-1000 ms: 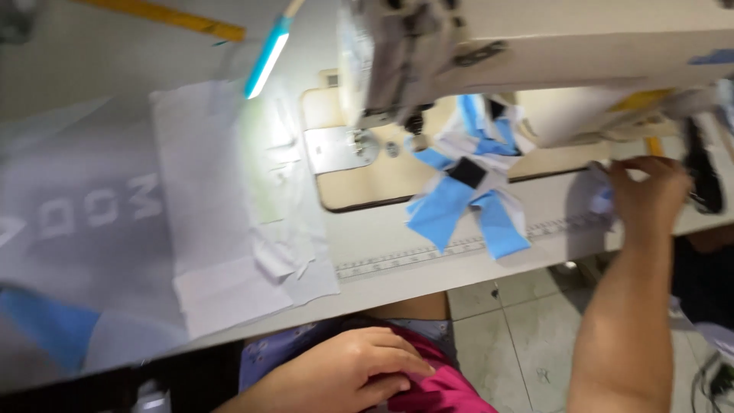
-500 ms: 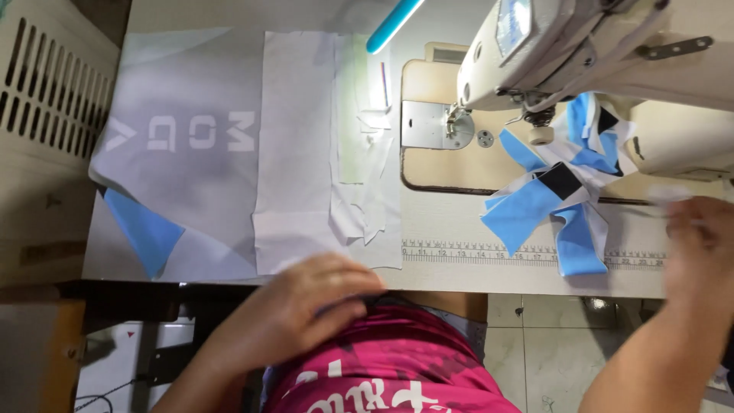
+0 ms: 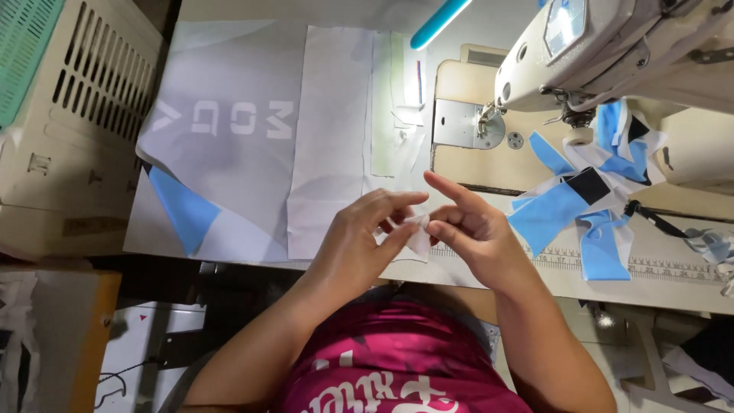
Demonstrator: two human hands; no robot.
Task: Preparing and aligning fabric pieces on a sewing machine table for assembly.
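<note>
Left hand (image 3: 359, 241) and right hand (image 3: 474, 233) meet above the near edge of the bench (image 3: 673, 283), each grip clamped on a small white fabric scrap (image 3: 418, 233) pinched between fingertips. White fabric panels (image 3: 329, 138) lie left; blue-and-white pieces (image 3: 581, 206) rest beside the sewing machine (image 3: 612, 53).

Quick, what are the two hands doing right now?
Left hand: pinching a small white fabric piece.
Right hand: pinching the same piece, index finger stretched out.
</note>
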